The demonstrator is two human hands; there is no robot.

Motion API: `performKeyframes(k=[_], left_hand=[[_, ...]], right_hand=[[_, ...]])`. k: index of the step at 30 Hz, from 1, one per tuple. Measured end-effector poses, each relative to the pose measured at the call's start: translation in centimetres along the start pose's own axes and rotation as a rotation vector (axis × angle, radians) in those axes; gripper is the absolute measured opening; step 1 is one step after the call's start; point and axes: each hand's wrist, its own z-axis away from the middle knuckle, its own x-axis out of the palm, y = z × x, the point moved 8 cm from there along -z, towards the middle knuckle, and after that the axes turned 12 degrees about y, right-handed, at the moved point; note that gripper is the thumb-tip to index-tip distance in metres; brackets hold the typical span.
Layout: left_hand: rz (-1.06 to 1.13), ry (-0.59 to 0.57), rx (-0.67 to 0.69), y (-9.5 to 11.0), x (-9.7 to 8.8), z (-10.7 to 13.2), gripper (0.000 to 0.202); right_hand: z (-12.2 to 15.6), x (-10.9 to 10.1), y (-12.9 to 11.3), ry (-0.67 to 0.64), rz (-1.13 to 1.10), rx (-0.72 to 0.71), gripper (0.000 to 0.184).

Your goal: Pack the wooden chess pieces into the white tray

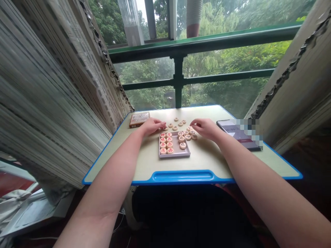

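A shallow white tray [186, 154] lies in the middle of a small cream table with blue edging [144, 162]. Round wooden chess pieces with red characters [166, 142] fill its left side in two columns; a few more [182, 142] sit on its right side. Loose pieces [178, 123] lie scattered beyond the tray. My left hand [152, 125] rests on the table at the tray's far left corner, fingers reaching toward a loose piece. My right hand [205, 128] rests by the loose pieces [191, 134] at the tray's far right corner. Whether either hand pinches a piece is unclear.
A flat orange-and-white box lid [139, 119] lies at the table's far left. A dark phone [239, 135] lies at the right. Stacks of cardboard [51, 86] close in on both sides. A green window rail [201, 43] stands behind the table.
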Motion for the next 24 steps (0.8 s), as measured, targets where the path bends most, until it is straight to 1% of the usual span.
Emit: performKeyframes(k=[4, 7, 10, 14, 16, 21, 24], left_hand=[[0.132, -0.018, -0.051, -0.8, -0.1, -0.1, 0.046], [0.11, -0.022, -0.038, -0.7, 0.1, -0.1, 0.045], [0.066, -0.037, 0.003, -0.3, 0.3, 0.0, 0.043], [-0.014, -0.002, 0.034, 0.0, 0.3, 0.1, 0.04], [-0.055, 0.017, 0.034, 0.0, 0.1, 0.1, 0.038], [-0.239, 0.073, 0.102, 0.4, -0.4, 0.1, 0.034], [-0.359, 0.095, 0.169, 0.6, -0.5, -0.1, 0.03]], right_hand=[[0.1, -0.1, 0.1, -0.053, -0.004, 0.015, 0.024], [0.2, 0.1, 0.1, -0.081, 0.0, 0.013, 0.026], [0.2, 0.7, 0.0, -0.11, -0.035, 0.009, 0.028], [0.5, 2.0, 0.0, -0.182, -0.089, 0.05, 0.028], [0.6, 2.2, -0.1, -0.189, -0.085, 0.058, 0.027], [0.5, 1.2, -0.5, -0.156, -0.068, 0.045, 0.027], [0.6, 0.7, -0.7, -0.188, -0.03, 0.031, 0.025]])
